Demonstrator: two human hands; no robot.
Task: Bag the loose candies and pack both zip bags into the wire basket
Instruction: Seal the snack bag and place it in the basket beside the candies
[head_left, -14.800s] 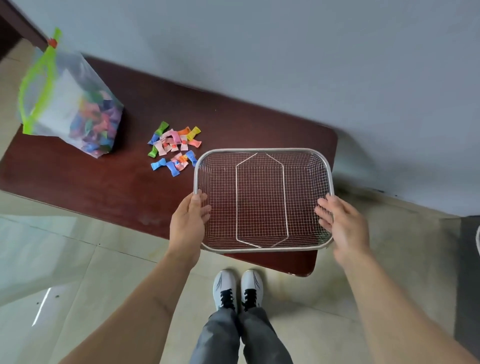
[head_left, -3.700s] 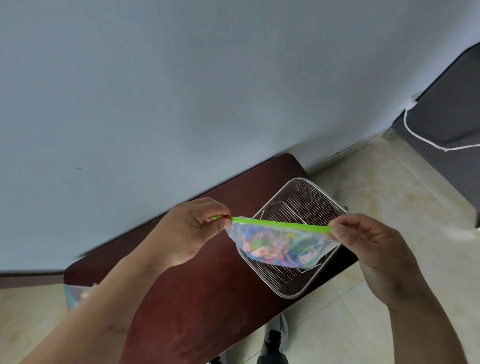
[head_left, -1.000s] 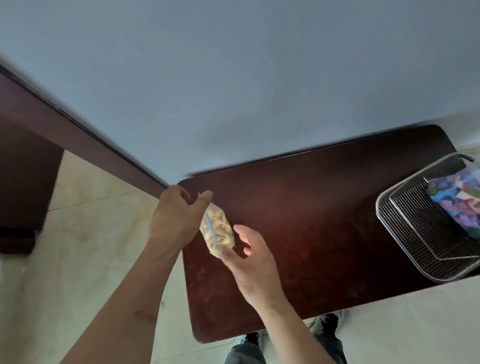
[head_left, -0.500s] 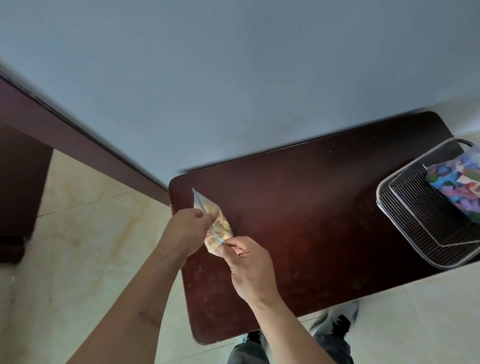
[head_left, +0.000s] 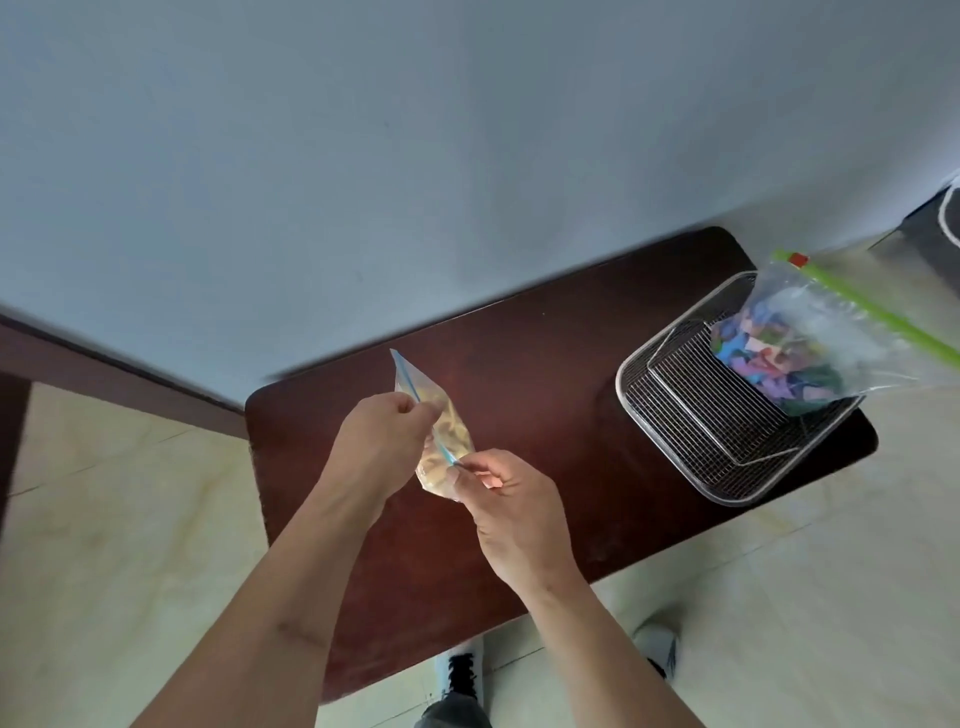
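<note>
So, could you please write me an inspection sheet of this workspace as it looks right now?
Surface: dark wooden table against a pale wall; no loose candies seen on it.
Job's things: wire basket at the table's right end, holding the large zip bag of coloured candies, green zip strip uppermost. Small zip bag of pale pieces, blue strip, held above the table.
Clutter: nothing seen.
Grippers: left hand and right hand both pinch the small bag's strip.
Cables: white cord at the far right edge.
Surroundings: tiled floor, the person's shoes below.
</note>
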